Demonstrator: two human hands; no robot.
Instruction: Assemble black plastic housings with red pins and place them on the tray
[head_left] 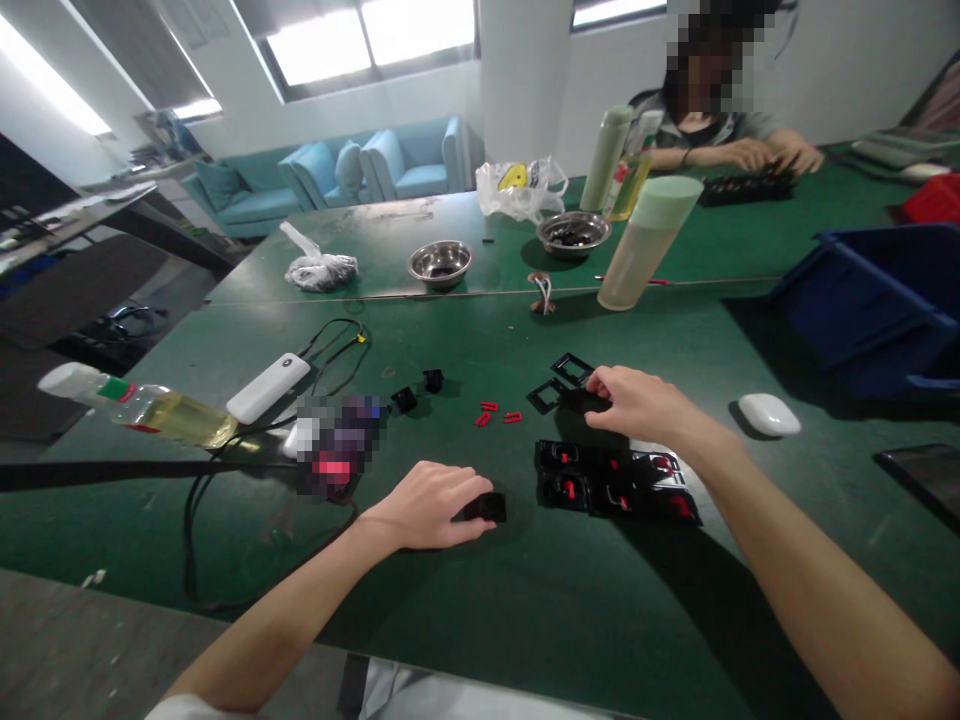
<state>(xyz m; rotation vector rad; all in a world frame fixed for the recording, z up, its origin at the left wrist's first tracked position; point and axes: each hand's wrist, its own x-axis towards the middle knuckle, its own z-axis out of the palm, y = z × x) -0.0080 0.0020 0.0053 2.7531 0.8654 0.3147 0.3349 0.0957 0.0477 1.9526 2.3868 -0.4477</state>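
Note:
My left hand (439, 505) is closed around a small black plastic block (492, 507), close to the green tabletop; the fingers cover part of it. Farther right, my right hand (637, 405) has its thumb and fingers curled onto a dark square frame, mostly hidden beneath them. Beside those fingertips lie two thin black frames with square openings, one nearer (546, 397) and one farther (574, 368). Below the right hand, several glossy black pieces with red parts (616, 490) sit in two rows. Three small red clips (512, 417) rest between the hands.
Two black blocks (405, 400) lie left of the clips. Farther left are a cable, a white power bank (268, 387) and a bottle (150, 410). Metal bowls (441, 264) and a tall bottle (637, 255) stand behind; a blue bin (877, 310) is right. Across the table, another person handles black parts.

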